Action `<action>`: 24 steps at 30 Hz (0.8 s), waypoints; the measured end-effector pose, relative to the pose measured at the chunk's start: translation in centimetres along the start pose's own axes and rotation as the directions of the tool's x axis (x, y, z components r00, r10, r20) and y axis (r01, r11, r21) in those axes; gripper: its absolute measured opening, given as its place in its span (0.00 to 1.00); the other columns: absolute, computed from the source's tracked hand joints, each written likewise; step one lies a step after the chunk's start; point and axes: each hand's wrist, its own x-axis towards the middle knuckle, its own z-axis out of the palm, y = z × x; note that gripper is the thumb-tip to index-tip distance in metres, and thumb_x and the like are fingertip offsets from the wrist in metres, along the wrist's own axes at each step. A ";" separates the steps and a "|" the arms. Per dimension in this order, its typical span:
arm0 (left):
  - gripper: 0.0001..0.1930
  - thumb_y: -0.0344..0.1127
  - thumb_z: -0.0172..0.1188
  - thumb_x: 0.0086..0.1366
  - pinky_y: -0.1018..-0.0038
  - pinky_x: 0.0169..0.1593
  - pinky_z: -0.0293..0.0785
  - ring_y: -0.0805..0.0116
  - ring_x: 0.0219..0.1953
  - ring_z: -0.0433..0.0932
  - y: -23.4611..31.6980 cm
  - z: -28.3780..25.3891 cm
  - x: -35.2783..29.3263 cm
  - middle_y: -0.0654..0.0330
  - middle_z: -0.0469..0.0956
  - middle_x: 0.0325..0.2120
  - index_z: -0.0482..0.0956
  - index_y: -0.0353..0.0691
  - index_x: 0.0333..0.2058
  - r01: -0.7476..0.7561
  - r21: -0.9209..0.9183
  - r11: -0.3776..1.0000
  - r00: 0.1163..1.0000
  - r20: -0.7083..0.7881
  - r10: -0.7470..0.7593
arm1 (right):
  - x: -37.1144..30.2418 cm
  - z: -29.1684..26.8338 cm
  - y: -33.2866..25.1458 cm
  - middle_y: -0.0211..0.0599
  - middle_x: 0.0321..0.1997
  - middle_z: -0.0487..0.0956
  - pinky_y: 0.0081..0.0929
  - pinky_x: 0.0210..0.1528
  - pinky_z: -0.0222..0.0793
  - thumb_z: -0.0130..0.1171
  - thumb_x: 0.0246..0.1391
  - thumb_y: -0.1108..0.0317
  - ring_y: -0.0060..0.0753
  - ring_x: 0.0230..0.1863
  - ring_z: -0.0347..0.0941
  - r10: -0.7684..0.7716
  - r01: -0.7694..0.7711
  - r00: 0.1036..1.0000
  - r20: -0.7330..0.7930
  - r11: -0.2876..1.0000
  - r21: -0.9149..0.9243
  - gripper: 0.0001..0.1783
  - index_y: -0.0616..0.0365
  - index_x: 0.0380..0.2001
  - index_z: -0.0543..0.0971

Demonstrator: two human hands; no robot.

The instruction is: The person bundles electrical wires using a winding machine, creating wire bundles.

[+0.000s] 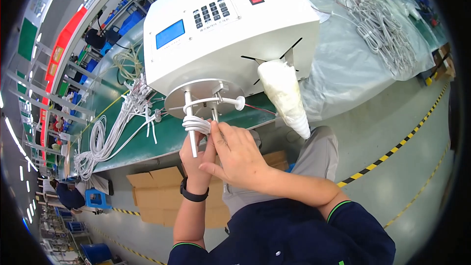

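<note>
A white cable coil [196,124] is wound around the metal prongs of a round winding plate [174,102] on the front of a white winding machine [230,34]. One end of the cable loops over the plate to a round white plug [240,103]. My left hand [197,164], a black band on its wrist, is closed at the underside of the coil, partly hidden by a prong and by the other hand. From the right, my right hand [240,154] pinches the coil's side, its fingertips beside those of my left hand.
A tapered, white-wrapped piece [282,93] juts from the machine front. Bundled white cables [105,140] lie left on the green table [122,154]; more grey-white bundles [385,37] rest on plastic sheeting at right. Flattened cardboard [157,196] lies below. A person [70,195] is far left.
</note>
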 end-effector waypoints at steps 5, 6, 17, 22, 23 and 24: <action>0.15 0.27 0.63 0.63 0.73 0.43 0.78 0.68 0.38 0.82 -1.3 0.0 0.9 0.54 0.84 0.38 0.76 0.28 0.48 -0.059 -0.289 0.955 0.998 -0.005 0.060 | 1.4 -4.0 0.9 0.51 0.53 0.70 0.47 0.55 0.64 0.67 0.46 0.63 0.53 0.52 0.68 -0.260 0.258 0.965 -0.034 0.965 -0.054 0.32 0.65 0.55 0.72; 0.14 0.28 0.64 0.63 0.73 0.42 0.78 0.69 0.37 0.82 -1.4 -0.4 1.1 0.55 0.84 0.37 0.77 0.29 0.46 -0.030 -0.254 0.967 0.999 0.022 0.037 | 2.5 -4.4 0.9 0.50 0.52 0.70 0.46 0.54 0.65 0.66 0.45 0.70 0.54 0.52 0.68 -0.220 0.207 0.965 -0.146 0.973 -0.099 0.31 0.64 0.55 0.72; 0.08 0.28 0.69 0.57 0.78 0.37 0.74 0.77 0.30 0.77 -0.7 -3.8 -2.9 0.62 0.81 0.29 0.79 0.35 0.34 0.009 -0.336 0.942 0.952 0.291 0.095 | 5.9 -7.3 0.1 0.37 0.31 0.80 0.36 0.34 0.74 0.60 0.58 0.64 0.43 0.32 0.78 -0.214 0.200 0.937 0.275 0.977 0.080 0.13 0.49 0.46 0.81; 0.21 0.23 0.54 0.65 0.66 0.27 0.76 0.60 0.27 0.80 2.7 -6.5 -5.2 0.53 0.69 0.32 0.56 0.39 0.52 0.383 -0.751 0.538 0.842 0.523 0.131 | 8.1 -10.0 -2.6 0.35 0.30 0.77 0.36 0.32 0.73 0.58 0.56 0.65 0.43 0.31 0.77 -0.320 0.402 0.743 0.587 0.916 -0.010 0.11 0.48 0.43 0.80; 0.19 0.31 0.51 0.71 0.68 0.26 0.75 0.64 0.24 0.78 3.6 -7.2 -4.8 0.52 0.69 0.34 0.55 0.41 0.56 0.391 -0.730 0.560 0.812 0.560 0.164 | 8.8 -10.7 -3.2 0.34 0.31 0.77 0.35 0.33 0.72 0.59 0.54 0.66 0.43 0.31 0.76 -0.279 0.446 0.703 0.654 0.890 -0.099 0.11 0.48 0.41 0.80; 0.19 0.36 0.47 0.73 0.68 0.26 0.75 0.66 0.23 0.77 3.6 -7.5 -4.4 0.53 0.69 0.33 0.54 0.41 0.58 0.411 -0.690 0.596 0.796 0.590 0.134 | 9.0 -11.0 -3.3 0.31 0.31 0.76 0.33 0.40 0.71 0.59 0.50 0.69 0.40 0.35 0.76 -0.281 0.489 0.679 0.678 0.862 -0.133 0.12 0.48 0.40 0.80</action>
